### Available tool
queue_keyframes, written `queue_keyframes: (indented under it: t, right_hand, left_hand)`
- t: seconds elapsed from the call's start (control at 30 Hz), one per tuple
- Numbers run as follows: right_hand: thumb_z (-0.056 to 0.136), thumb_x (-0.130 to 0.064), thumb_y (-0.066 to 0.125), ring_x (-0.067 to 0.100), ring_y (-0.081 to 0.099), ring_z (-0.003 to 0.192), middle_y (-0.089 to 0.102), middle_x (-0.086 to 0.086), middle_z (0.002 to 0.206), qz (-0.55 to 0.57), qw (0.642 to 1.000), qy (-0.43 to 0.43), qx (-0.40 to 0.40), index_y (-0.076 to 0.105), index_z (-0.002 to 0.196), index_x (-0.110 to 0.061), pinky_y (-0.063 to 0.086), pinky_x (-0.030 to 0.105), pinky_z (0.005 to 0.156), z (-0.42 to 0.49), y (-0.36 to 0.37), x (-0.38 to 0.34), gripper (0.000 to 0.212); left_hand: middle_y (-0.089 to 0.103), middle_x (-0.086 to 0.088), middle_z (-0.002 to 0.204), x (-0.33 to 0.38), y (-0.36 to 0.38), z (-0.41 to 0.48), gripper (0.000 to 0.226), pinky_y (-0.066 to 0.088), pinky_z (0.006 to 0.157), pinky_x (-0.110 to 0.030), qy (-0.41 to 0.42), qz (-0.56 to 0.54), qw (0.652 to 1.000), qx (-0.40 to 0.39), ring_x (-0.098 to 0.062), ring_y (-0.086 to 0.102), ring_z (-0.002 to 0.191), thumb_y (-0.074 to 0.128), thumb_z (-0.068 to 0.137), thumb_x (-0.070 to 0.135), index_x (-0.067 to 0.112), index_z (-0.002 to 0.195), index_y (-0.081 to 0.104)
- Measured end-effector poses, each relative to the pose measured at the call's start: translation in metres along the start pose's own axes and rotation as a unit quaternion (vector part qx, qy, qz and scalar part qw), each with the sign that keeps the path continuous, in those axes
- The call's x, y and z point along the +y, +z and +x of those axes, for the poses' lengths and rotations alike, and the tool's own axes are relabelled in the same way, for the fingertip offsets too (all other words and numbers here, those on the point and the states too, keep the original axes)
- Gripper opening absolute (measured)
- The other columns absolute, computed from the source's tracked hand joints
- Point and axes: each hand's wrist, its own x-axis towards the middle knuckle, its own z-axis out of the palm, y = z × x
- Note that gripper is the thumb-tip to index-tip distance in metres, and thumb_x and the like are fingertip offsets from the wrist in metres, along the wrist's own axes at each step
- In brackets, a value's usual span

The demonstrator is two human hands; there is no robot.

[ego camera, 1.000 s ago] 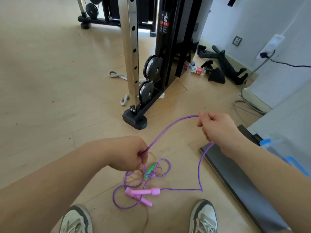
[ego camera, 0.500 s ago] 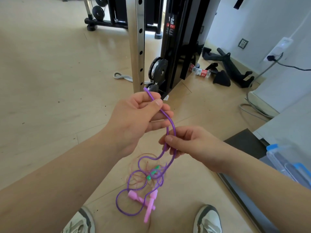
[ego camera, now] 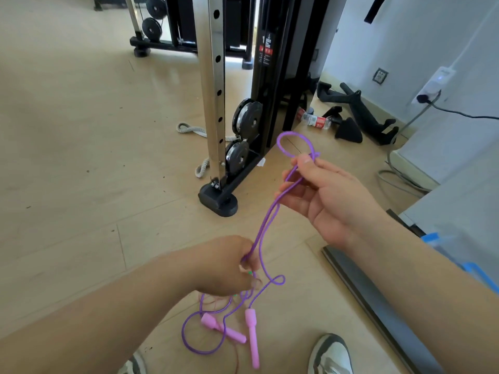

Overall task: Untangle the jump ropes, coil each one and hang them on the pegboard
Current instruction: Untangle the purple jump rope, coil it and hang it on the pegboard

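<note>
- Two strands of the thin purple plastic jump rope [ego camera: 266, 225] run taut, long axis sloping from low-near up to far-right.
- Right hand [ego camera: 324, 201] pinches the top loop under its thumb.
- Left hand [ego camera: 224, 265] grips both strands low, nearer the snarl.
- Pink plastic handles [ego camera: 252, 336] sit beneath the left hand.

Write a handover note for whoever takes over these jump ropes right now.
Left hand: low, grips the purple rope just above the tangle.
Right hand: raised, pinches a loop of the same rope under its thumb.
Things: two strands run between the hands. The pink handles and more purple loops lie below, by the shoes. A thin reddish rope with green bits is caught in the tangle.
Done: one stretch of purple rope is pulled out.
Left: free both ropes, coil each and hang them up. The pegboard is not in view.
</note>
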Motion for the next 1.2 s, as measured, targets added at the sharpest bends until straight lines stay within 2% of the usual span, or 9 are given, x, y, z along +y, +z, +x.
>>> queue_keyframes:
  t: [0.1,0.2,0.27,0.43,0.63,0.7,0.87,1.07,1.2]
  right_hand:
    - [0.102,-0.024,0.061,0.025,0.071,0.077,0.066,0.015,0.093,0.026,0.998,0.003,0.064,0.067,0.110,0.000,0.064,0.041,0.071,0.008,-0.014,-0.005,0.025]
    - [0.092,-0.044,0.073,0.025,0.063,0.120,0.060,0.009,0.134,-0.123,0.986,0.085,0.078,0.055,0.139,-0.007,0.058,0.048,0.096,0.015,-0.033,0.002,0.063]
    - [0.081,-0.046,0.080,0.022,0.047,0.141,0.052,0.001,0.149,-0.218,0.966,0.140,-0.003,0.056,0.141,-0.017,0.046,0.055,0.109,0.006,-0.038,0.012,0.071]
    - [0.089,-0.020,0.068,0.021,0.070,0.117,0.077,0.010,0.116,-0.283,0.901,0.166,-0.284,0.070,0.121,-0.012,0.049,0.038,0.103,-0.017,-0.037,0.037,0.033]
    - [0.107,-0.029,0.047,0.008,0.069,0.104,0.079,-0.008,0.102,-0.551,0.793,0.120,-0.231,0.068,0.109,-0.023,0.051,0.038,0.104,-0.012,-0.047,0.061,0.022]
    - [0.108,-0.022,0.044,0.014,0.071,0.098,0.080,-0.001,0.098,-0.517,0.832,0.099,-0.175,0.067,0.108,-0.017,0.055,0.042,0.101,-0.008,-0.045,0.055,0.024]
    - [0.112,-0.023,0.037,0.033,0.075,0.097,0.077,0.021,0.103,-0.201,0.968,0.068,-0.137,0.054,0.120,-0.005,0.062,0.038,0.086,-0.010,-0.024,0.023,0.026]
    - [0.111,-0.025,0.038,0.027,0.079,0.088,0.077,0.010,0.085,0.102,0.988,0.072,-0.087,0.056,0.115,-0.006,0.064,0.032,0.065,-0.003,-0.010,0.004,0.027]
    - [0.109,-0.035,0.040,0.033,0.076,0.102,0.072,0.024,0.119,0.172,0.980,0.086,-0.059,0.044,0.144,0.009,0.065,0.036,0.076,0.007,-0.016,0.000,0.057]
  left_hand:
    - [0.065,-0.002,0.105,-0.002,-0.002,0.005,0.021,0.047,0.079,-0.030,-0.002,0.122,0.992,0.042,-0.023,0.059,0.093,0.046,0.105,0.022,0.015,0.109,0.065]
    - [0.075,-0.011,0.095,0.014,-0.015,0.001,0.026,0.059,0.083,-0.041,0.025,-0.125,0.985,0.117,-0.030,0.073,0.092,0.040,0.107,0.014,0.009,0.106,0.066]
    - [0.079,-0.016,0.089,0.031,-0.028,-0.006,0.028,0.063,0.081,-0.043,0.046,-0.323,0.931,0.163,-0.028,0.078,0.083,0.039,0.109,0.015,0.005,0.105,0.065]
    - [0.078,-0.021,0.086,0.053,-0.051,-0.022,0.030,0.063,0.079,-0.041,0.126,-0.504,0.831,0.200,-0.031,0.077,0.078,0.039,0.111,0.013,-0.002,0.108,0.065]
    - [0.079,-0.017,0.098,0.038,-0.075,-0.018,0.025,0.064,0.082,-0.036,0.180,-0.664,0.685,0.238,-0.029,0.078,0.095,0.042,0.110,0.013,0.001,0.115,0.064]
    - [0.078,-0.018,0.105,0.029,-0.071,-0.014,0.024,0.064,0.087,-0.038,0.142,-0.652,0.711,0.223,-0.030,0.077,0.100,0.051,0.107,0.015,-0.003,0.118,0.063]
    - [0.075,-0.012,0.111,0.014,-0.017,-0.006,0.046,0.059,0.096,-0.038,0.035,-0.291,0.955,0.055,-0.025,0.072,0.104,0.077,0.070,0.020,0.017,0.115,0.067]
    - [0.066,0.024,0.121,0.008,0.012,-0.003,0.030,0.051,0.104,-0.028,0.042,-0.181,0.982,0.023,0.001,0.060,0.122,0.074,0.089,0.037,0.046,0.116,0.065]
    - [0.075,0.001,0.108,0.015,0.010,-0.003,0.018,0.059,0.088,-0.032,0.042,-0.199,0.979,0.009,-0.005,0.068,0.079,0.057,0.102,0.033,0.025,0.108,0.072]
